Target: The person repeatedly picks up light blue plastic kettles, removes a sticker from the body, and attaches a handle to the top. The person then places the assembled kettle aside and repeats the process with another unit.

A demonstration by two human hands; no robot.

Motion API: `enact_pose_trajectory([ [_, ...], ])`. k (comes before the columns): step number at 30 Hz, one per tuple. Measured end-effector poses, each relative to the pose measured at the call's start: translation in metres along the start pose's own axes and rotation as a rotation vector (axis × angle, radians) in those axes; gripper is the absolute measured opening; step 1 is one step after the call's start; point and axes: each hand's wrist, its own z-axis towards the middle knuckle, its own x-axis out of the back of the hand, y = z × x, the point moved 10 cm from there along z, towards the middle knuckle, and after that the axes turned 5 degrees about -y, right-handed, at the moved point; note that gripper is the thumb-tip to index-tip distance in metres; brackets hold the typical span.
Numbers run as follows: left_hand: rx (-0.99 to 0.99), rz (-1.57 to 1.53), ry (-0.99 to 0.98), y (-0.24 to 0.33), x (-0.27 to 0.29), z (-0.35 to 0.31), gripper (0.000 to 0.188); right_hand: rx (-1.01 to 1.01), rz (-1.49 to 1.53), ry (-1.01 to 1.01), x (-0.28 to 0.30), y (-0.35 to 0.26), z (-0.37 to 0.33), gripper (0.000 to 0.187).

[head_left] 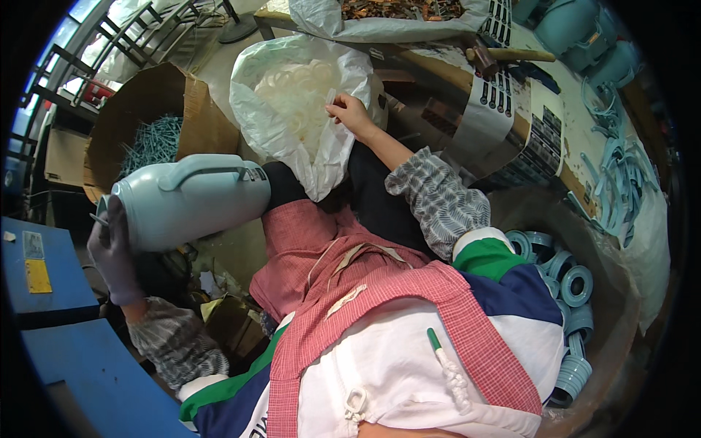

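Note:
A light-blue thermos jug (204, 201) with a side handle lies sideways at my left, its base end by my left thigh. My left hand (115, 252), in a grey glove, grips its far-left end; a thin metal piece pokes out by the fingers. Over my knees, a white plastic bag (252, 80) stands open, full of translucent white rings (296, 91). Above the bag's right side, my bare right hand (352, 117) is closed in a pinch on a translucent plastic ring (331, 102), seen nearly edge-on.
A cardboard box (208, 109) of thin blue-green pieces (153, 142) stands at left. On the right bench (544, 98) lie a mallet (485, 60) and blue strips (621, 186). Blue round parts (577, 286) fill a container by my right side. Blue panels (47, 270) stand at lower left.

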Motion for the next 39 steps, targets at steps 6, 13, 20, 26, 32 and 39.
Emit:
enact_pose_trajectory([
  [6,-0.642,0.593,0.476,0.121,0.021,0.015,0.041,0.083,0.080,-0.022,0.026,-0.038,-0.053,0.015],
  [13,-0.973,0.691,0.386,0.215,-0.039,-0.009,0.063,0.342,0.079,-0.027,0.074,-0.126,-0.097,0.022],
  [20,-1.245,-0.117,0.033,0.237,-0.229,-0.071,0.079,0.543,0.122,-0.277,0.046,-0.260,-0.131,0.038],
  [26,-0.730,-0.338,-0.296,0.226,-0.273,-0.048,0.090,0.387,-0.208,-0.260,0.016,-0.253,-0.129,0.013],
  [32,-0.713,-0.425,-0.544,0.213,-0.301,-0.051,0.088,0.625,-0.948,-0.262,-0.012,-0.244,-0.145,0.019],
  [39,-0.935,-0.291,-0.476,0.223,-0.274,-0.070,0.067,0.635,-1.226,-0.239,-0.032,-0.238,-0.157,0.013],
])
